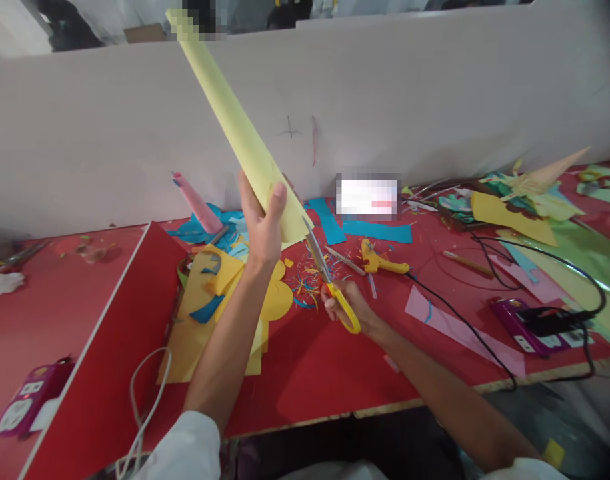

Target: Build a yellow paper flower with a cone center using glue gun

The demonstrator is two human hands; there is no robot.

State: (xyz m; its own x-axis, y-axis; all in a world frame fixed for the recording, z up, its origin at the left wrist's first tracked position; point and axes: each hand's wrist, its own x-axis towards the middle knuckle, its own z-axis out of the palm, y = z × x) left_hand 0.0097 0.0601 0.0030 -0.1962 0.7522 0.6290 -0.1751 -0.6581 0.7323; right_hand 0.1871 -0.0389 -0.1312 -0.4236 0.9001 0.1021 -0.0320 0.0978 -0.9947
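My left hand [265,223] is wrapped round the wide lower end of a long pale-yellow paper cone [235,133], which leans up and to the left above the table. In my right hand [352,303] is a pair of scissors [329,277] with yellow and orange handles. The scissor blades point up and left, at the right edge of the cone's wide end. Whether they are cutting into the paper, I cannot tell. Below the blades lies a heap of thin coloured paper shreds [309,290].
A yellow hot glue gun [385,260] lies to the right, its black cord running towards a purple power strip [529,327]. Yellow sheets [185,353] and a pink paper cone [197,203] are on the left, beside a red upright divider [109,347]. A white partition [435,100] closes the back.
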